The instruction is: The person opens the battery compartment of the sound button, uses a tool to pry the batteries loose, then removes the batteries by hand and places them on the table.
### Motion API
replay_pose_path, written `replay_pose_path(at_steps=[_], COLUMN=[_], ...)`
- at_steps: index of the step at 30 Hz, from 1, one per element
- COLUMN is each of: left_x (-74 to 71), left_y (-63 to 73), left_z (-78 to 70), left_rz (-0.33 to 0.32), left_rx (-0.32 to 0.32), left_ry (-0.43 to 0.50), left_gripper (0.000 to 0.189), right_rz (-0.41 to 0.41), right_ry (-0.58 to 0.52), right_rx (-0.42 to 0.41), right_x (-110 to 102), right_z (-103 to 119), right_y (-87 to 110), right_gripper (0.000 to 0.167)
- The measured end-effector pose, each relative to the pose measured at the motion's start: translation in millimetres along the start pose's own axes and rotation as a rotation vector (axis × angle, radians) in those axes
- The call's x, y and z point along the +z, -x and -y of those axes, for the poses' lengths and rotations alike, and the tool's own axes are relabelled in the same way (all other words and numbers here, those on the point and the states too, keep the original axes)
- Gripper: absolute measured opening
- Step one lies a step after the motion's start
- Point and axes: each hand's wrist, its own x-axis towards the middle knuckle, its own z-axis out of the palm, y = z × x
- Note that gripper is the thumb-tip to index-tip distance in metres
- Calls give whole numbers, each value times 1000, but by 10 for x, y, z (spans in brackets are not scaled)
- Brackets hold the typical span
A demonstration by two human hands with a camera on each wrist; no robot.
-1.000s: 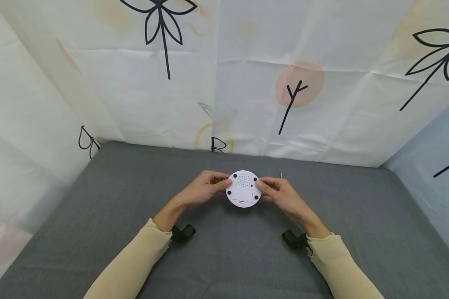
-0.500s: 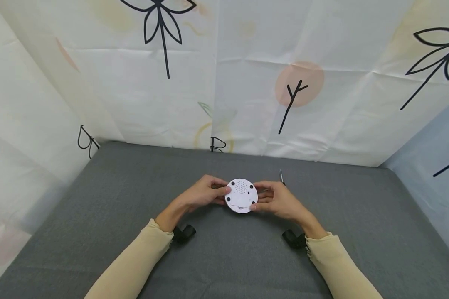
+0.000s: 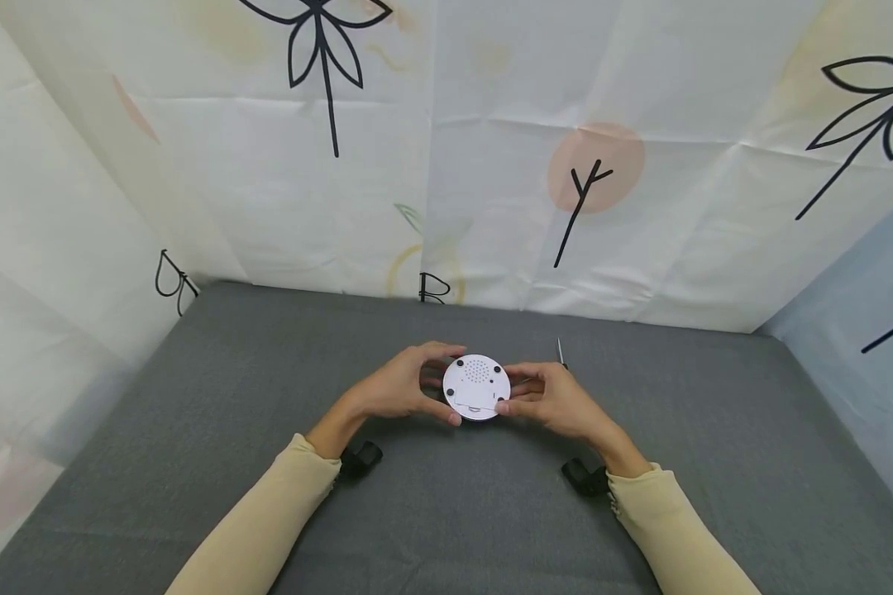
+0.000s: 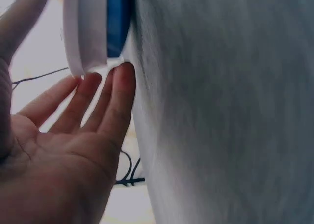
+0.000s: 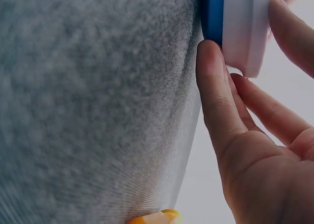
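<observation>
White and round, a device (image 3: 476, 388) sits between the two hands over the grey tabletop (image 3: 446, 512), speaker holes and dark feet facing up. Its blue layer (image 5: 213, 17) faces the cloth; whether it touches cannot be told. The right hand (image 3: 561, 401) grips the rim, thumb on the near right edge and fingers under the far side. The left hand (image 3: 394, 387) curves wide round the opposite edge, fingers and thumb well apart, with the thumb tip just beside the near left rim.

Behind the device, a strip of cloth runs to the back edge, where the printed curtain (image 3: 491, 231) hangs. Both side edges lie well apart from the hands, and a broad grey stretch opens between the forearms. Just beyond the right hand, a thin metal rod (image 3: 561, 352) narrows the room; an orange-yellow item (image 5: 156, 217) shows partly in the right wrist view.
</observation>
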Motion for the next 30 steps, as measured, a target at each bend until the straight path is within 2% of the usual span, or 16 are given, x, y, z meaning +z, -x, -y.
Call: replay_pose_path(at_steps=[11, 20, 25, 30], left_x=[58, 62, 76, 95], left_y=[-36, -50, -49, -52], left_z=[71, 135, 155, 189], left_rz=[-63, -92, -110, -127], left_rx=[-58, -54, -49, -44], left_ry=[46, 98, 126, 139], left_gripper=[87, 82, 81, 81], right_rz=[-10, -26, -97, -239], right_ry=[-38, -22, 88, 309], right_rx=[40, 23, -13, -141], right_x=[1, 0, 3, 43], right_z=[12, 19, 93, 202], right_y=[12, 5, 32, 80], right_gripper=[52, 50, 49, 42])
